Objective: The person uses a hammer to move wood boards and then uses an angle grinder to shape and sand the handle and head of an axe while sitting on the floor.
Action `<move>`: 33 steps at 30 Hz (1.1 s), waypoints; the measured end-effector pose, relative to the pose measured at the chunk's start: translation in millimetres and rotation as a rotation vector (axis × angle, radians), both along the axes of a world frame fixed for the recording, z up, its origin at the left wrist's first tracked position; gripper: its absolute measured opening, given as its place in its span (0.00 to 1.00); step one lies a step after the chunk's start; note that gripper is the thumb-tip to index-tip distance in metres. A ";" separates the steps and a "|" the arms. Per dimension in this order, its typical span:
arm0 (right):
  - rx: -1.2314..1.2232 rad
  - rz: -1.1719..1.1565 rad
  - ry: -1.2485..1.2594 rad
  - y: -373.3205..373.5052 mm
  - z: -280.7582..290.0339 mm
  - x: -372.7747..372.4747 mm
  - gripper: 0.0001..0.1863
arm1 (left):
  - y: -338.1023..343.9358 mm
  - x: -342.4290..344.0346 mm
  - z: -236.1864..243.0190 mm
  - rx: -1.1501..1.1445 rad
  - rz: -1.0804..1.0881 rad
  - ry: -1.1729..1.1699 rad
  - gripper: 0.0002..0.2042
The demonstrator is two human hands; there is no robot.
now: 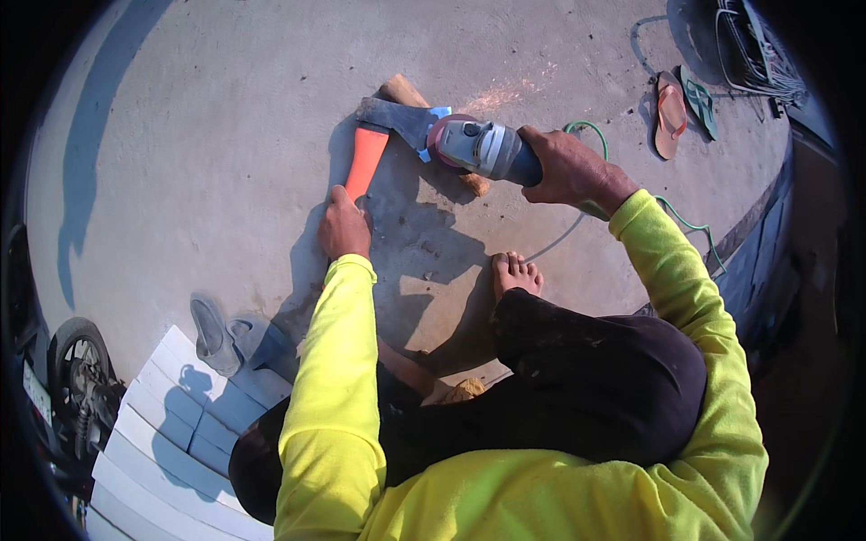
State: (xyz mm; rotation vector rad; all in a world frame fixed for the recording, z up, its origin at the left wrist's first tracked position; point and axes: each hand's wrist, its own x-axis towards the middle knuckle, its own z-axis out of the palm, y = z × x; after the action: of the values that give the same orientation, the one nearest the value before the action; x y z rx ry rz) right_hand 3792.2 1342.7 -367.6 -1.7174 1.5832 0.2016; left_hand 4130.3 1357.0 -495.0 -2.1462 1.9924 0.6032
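Observation:
My left hand (345, 224) is wrapped round the orange handle of an axe (365, 153). Its dark head lies over a round piece of wood (403, 91) on the ground, and blue patches show near the cutting edge. My right hand (573, 169) grips the dark body of an angle grinder (478, 147). The grinder's reddish-brown disc (441, 142) meets the axe's edge, and orange sparks (510, 93) fly off beyond it. The fingertips of my right hand are partly hidden behind the tool.
A green cord (595, 135) trails from the grinder toward the right. My bare foot (517, 273) rests near the work. Flip-flops (670, 115) lie at the upper right, grey slippers (215, 335) at the lower left beside white sheets (167, 406). A motorcycle wheel (79, 361) stands farther left.

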 end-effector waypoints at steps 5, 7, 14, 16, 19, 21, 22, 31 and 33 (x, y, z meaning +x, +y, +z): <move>-0.028 -0.108 0.009 -12.2 -1.7 -13.8 0.34 | 2.0 -11.8 10.0 0.010 0.011 -0.015 0.15; -0.051 -0.041 0.041 -7.8 -0.3 -10.4 0.34 | 2.2 -8.1 5.9 0.014 0.014 -0.010 0.15; -0.059 -0.106 -0.004 -4.6 -6.1 -14.3 0.34 | 0.0 -11.2 7.2 -0.002 -0.003 -0.025 0.15; -0.098 -0.177 0.029 -12.3 -2.1 -26.3 0.34 | -1.7 -10.8 7.9 0.038 0.032 -0.030 0.14; -0.145 -0.170 0.024 -2.5 7.2 -28.2 0.33 | 4.5 -7.4 4.3 0.008 0.009 -0.040 0.14; -0.144 -0.081 0.030 8.8 14.7 -20.8 0.33 | 7.2 -5.8 -1.8 -0.049 -0.028 -0.002 0.14; -0.121 -0.048 -0.022 12.7 17.6 -8.7 0.34 | 5.3 -2.1 -4.1 -0.080 -0.047 0.009 0.15; -0.048 -0.010 0.061 5.3 3.8 -3.9 0.34 | 3.9 -6.8 1.4 -0.053 0.000 0.005 0.16; -0.071 -0.134 0.039 -9.5 5.3 -18.6 0.33 | 0.7 -7.9 3.0 0.013 0.012 -0.012 0.16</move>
State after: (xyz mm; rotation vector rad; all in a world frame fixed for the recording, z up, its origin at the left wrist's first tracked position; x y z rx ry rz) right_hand 3773.5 1333.3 -362.3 -1.6620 1.7458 0.1138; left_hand 4122.4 1357.7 -492.0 -2.1511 1.9649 0.6021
